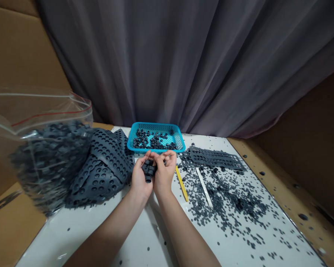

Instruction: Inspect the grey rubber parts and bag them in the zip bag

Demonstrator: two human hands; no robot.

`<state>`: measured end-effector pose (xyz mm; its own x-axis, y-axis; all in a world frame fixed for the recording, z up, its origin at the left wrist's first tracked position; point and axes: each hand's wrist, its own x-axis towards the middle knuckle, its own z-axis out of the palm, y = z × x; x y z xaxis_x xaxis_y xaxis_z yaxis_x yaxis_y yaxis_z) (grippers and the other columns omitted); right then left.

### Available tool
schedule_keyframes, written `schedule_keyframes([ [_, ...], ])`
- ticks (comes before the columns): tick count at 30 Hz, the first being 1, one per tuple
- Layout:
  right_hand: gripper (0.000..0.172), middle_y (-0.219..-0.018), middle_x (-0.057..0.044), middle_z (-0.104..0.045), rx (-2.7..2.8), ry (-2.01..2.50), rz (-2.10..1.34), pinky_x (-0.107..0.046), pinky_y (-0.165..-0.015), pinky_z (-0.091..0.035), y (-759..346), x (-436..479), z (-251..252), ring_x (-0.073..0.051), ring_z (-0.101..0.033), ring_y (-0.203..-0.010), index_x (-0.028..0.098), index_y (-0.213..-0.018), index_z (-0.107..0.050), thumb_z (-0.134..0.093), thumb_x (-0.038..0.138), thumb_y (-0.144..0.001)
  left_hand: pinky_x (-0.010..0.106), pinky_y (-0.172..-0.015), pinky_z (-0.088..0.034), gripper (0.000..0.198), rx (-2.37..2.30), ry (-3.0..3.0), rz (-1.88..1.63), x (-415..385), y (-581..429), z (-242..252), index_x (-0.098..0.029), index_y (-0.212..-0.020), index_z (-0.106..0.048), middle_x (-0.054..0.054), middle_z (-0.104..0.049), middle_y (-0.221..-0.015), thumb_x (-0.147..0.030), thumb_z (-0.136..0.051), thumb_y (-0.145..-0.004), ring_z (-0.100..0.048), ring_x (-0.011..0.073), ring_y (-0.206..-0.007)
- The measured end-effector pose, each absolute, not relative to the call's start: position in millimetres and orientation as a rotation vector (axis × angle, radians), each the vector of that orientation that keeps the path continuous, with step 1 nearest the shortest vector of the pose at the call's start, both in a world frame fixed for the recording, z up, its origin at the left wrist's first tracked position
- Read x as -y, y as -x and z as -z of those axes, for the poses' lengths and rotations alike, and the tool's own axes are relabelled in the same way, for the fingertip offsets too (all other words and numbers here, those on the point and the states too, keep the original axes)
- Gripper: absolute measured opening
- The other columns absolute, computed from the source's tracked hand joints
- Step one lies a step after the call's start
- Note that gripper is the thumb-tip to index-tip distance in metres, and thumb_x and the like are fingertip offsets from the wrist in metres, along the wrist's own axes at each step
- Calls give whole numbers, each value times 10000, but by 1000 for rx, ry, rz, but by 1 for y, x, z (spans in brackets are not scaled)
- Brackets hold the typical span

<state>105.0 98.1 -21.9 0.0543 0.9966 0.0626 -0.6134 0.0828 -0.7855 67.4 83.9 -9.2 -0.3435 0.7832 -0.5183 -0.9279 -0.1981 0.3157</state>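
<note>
My left hand (141, 177) and my right hand (164, 172) are cupped together over the white table, side by side. Between them lies a heap of small black rubber rings (149, 168), held in the curled palms. Just beyond my fingertips stands a blue plastic basket (132, 146) with perforated walls, and many more of the same black pieces lie scattered on its bottom. My fingers are near its front rim; whether they touch it I cannot tell.
A clear zip bag (52, 159) full of black pieces stands at left, beside perforated black rubber sheets (102, 170). To the right lie a yellow stick (182, 183), a white stick (204, 188), a perforated strip (215, 157) and many scattered small black discs (239, 202). A grey curtain (156, 63) hangs behind.
</note>
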Motion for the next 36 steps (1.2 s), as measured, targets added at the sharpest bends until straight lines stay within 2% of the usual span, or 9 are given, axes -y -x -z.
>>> schedule_keyframes([
  [9,206,-688,83,-440,762,766,-1254,-205,-621,-394,-104,-100,24,-55,-432,-572,213,-794,-430,-507,91,-648,243,-680,-520,272,-655,325,-1756,-85,-66,15,-105,-846,-637,60,-672,-684,-81,-372,-786,-645,129,-610],
  [12,187,-707,65,-492,749,689,-1309,-242,-660,-422,-105,-100,25,-72,-477,-588,203,-783,-475,-437,92,-638,241,-689,-521,305,-655,316,-1756,-84,-63,15,-94,-939,-635,74,-682,-727,-105,-363,-801,-657,138,-654],
  [15,181,-787,17,-571,746,649,-1291,-273,-750,-436,-106,-98,24,-111,-547,-739,179,-723,-549,-401,111,-644,253,-690,-524,337,-671,311,-1735,-82,-59,13,-92,-1014,-626,92,-695,-807,-130,-363,-806,-667,154,-706],
  [19,201,-929,-24,-635,637,685,-1287,-329,-920,-392,-102,-92,24,-161,-551,-972,174,-735,-610,-412,189,-705,299,-788,-512,376,-649,250,-1759,-80,-56,8,-101,-1070,-604,114,-677,-1011,-162,-333,-816,-657,186,-879],
  [22,271,-1049,-42,-638,477,713,-1415,-371,-968,-371,-96,-87,25,-177,-548,-1013,178,-879,-640,-430,266,-733,327,-886,-470,372,-677,140,-1886,-79,-58,6,-115,-1077,-597,119,-622,-1154,-212,-350,-816,-594,212,-1043],
  [25,288,-1026,-47,-656,320,687,-1554,-369,-962,-396,-91,-83,24,-178,-572,-998,170,-905,-648,-466,286,-714,321,-957,-416,353,-778,-61,-1990,-80,-58,8,-139,-1055,-613,102,-575,-1234,-260,-383,-816,-521,210,-1146],
  [30,264,-1008,-50,-675,330,715,-1612,-351,-945,-423,-93,-80,17,-176,-603,-979,168,-904,-646,-530,233,-676,278,-1017,-341,384,-1016,-480,-1926,-79,-60,11,-211,-1069,-614,39,-540,-1284,-91,-532,-714,-444,178,-1220],
  [33,294,-1060,-54,-662,455,766,-1576,-340,-957,-414,-97,-77,12,-174,-593,-1014,171,-948,-630,-564,177,-661,246,-996,-357,458,-1055,-544,-1907,-75,-62,6,-220,-1060,-620,24,-561,-1260,-10,-511,-668,-467,164,-1198],
  [36,272,-1061,-59,-661,485,742,-1567,-346,-962,-415,-98,-75,8,-169,-598,-1007,166,-940,-625,-556,167,-677,234,-987,-368,392,-1004,-423,-1943,-73,-63,2,-192,-1011,-649,42,-604,-1200,-33,-475,-698,-505,163,-1160],
])
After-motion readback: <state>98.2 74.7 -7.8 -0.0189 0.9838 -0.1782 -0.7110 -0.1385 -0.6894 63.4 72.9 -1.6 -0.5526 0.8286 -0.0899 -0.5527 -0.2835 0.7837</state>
